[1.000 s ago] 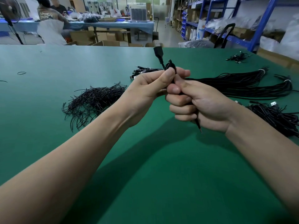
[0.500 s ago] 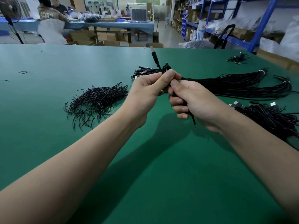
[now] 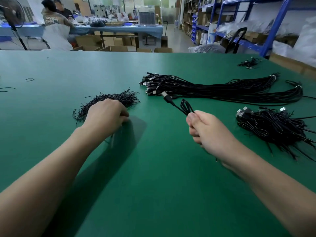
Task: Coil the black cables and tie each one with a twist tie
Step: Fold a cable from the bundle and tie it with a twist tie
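Observation:
My right hand (image 3: 210, 132) grips a coiled black cable (image 3: 185, 106) in its fist. A loop and the USB plug (image 3: 166, 96) stick out up and to the left of the thumb. My left hand (image 3: 106, 115) lies knuckles-up on the near right edge of the loose pile of black twist ties (image 3: 118, 98), fingers curled down into it. The fingertips are hidden, so I cannot tell whether they pinch a tie. A long bundle of straight black cables (image 3: 222, 89) lies behind my right hand.
A heap of coiled black cables (image 3: 273, 127) sits at the right of the green table (image 3: 153, 185). A small cable bunch (image 3: 248, 63) lies far right. Loose ties (image 3: 29, 79) lie far left. Behind the table are people, cardboard boxes and blue shelving.
My left hand let go of the cable and moved left and down onto the twist tie pile. My right hand kept the coil and shifted right and lower.

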{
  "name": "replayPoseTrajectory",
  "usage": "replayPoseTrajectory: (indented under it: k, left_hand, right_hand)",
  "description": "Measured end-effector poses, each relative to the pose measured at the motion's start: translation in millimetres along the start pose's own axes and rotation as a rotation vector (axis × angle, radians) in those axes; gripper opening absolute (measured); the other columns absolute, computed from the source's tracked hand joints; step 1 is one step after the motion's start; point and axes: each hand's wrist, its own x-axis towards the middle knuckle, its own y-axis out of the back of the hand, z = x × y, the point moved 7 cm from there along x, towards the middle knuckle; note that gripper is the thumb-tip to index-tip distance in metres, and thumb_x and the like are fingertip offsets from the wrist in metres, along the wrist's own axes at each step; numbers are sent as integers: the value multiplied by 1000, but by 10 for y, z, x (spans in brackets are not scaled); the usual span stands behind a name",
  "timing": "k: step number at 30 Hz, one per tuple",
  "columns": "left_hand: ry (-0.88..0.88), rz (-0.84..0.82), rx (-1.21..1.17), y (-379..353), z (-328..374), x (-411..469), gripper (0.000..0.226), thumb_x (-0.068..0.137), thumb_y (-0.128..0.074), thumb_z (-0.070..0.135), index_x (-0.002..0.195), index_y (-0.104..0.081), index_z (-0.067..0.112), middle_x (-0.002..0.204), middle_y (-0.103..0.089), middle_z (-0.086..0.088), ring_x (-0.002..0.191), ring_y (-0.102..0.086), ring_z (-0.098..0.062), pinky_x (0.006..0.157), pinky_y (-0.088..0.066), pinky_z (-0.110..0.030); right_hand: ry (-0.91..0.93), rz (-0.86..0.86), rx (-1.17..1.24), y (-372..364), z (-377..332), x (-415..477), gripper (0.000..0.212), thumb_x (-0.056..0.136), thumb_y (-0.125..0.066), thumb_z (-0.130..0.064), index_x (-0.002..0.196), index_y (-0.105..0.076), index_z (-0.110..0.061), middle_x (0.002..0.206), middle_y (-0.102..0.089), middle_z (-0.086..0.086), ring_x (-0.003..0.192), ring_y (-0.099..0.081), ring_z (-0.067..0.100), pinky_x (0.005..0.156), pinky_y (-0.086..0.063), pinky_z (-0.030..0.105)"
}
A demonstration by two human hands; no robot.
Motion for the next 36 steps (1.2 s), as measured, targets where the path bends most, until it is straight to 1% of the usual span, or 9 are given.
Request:
replayPoseTrajectory:
  k: [8, 11, 15, 19, 23, 26, 30, 33, 36]
  left_hand:
    - [-54, 53, 49, -49, -71, -50, 11, 93, -69, 28, 98, -77, 32, 107, -71, 7, 106, -63, -24, 71, -46, -32]
    - [-101, 98, 44, -51, -36, -100, 13, 96, -65, 28, 100, -77, 27, 112, -69, 5, 110, -58, -24, 81, -47, -36]
    - [-121, 241, -271, 148, 18, -136, 8, 94, -69, 23, 95, -77, 23, 100, -66, 4, 92, -61, -21, 78, -48, -35]
    - [-151, 262, -527, 432, 246, -154, 5, 92, -72, 26, 90, -74, 30, 95, -67, 8, 82, -60, -12, 69, -39, -8]
    - [-224, 196, -747, 531, 611, -233, 6, 93, -69, 31, 87, -72, 32, 86, -72, 9, 80, -66, -14, 73, -55, -28]
    - [-253, 84, -1020, 365, 970, -323, 8, 93, -70, 22, 89, -73, 28, 85, -75, 6, 72, -65, -3, 65, -47, -14]
    - [-208, 32, -1346, 88, 1209, -455, 10, 91, -71, 14, 87, -74, 22, 88, -74, -9, 81, -67, -26, 74, -51, -24]
    - [-205, 6, -1439, -21, 1206, -511, 5, 85, -72, 26, 87, -76, 23, 87, -73, 0, 81, -65, -12, 80, -53, -21]
    - [-199, -4, -1475, -70, 1184, -557, 12, 83, -72, 27, 90, -77, 19, 87, -75, 3, 82, -69, -9, 82, -53, -19]
  right_hand:
    - [-107, -3, 212, -75, 140, -130, 32, 110, -34, -29, 83, -43, -14, 58, -44, -6, 38, -41, 14, 39, -33, 22]
    - [-101, -9, 227, -87, 172, -129, 32, 110, -32, -30, 85, -42, -14, 56, -39, -7, 34, -35, 14, 40, -29, 25]
    - [-85, 1, 245, -95, 183, -114, 32, 110, -32, -31, 85, -42, -14, 57, -33, -8, 37, -24, 10, 42, -21, 26]
    - [-87, 15, 260, -105, 215, -108, 32, 110, -32, -32, 84, -43, -15, 59, -32, -7, 41, -22, 10, 45, -19, 27]
    - [-73, 13, 302, -133, 182, -105, 32, 110, -32, -31, 83, -43, -17, 58, -32, -10, 43, -22, 8, 42, -21, 18]
    - [-55, 9, 377, -132, 125, -114, 30, 109, -33, -27, 83, -43, -17, 56, -31, -11, 44, -22, 7, 41, -22, 17]
    - [-89, -14, 467, -173, 102, -126, 24, 105, -35, -17, 82, -43, -16, 54, -31, -11, 42, -22, 5, 39, -21, 16]
    - [-66, -38, 418, -216, 108, -131, 28, 108, -36, -22, 81, -42, -17, 56, -32, -12, 44, -24, 5, 41, -22, 18]
    - [0, -49, 386, -244, 105, -134, 30, 109, -36, -23, 81, -44, -18, 59, -33, -12, 48, -25, 5, 43, -23, 18]
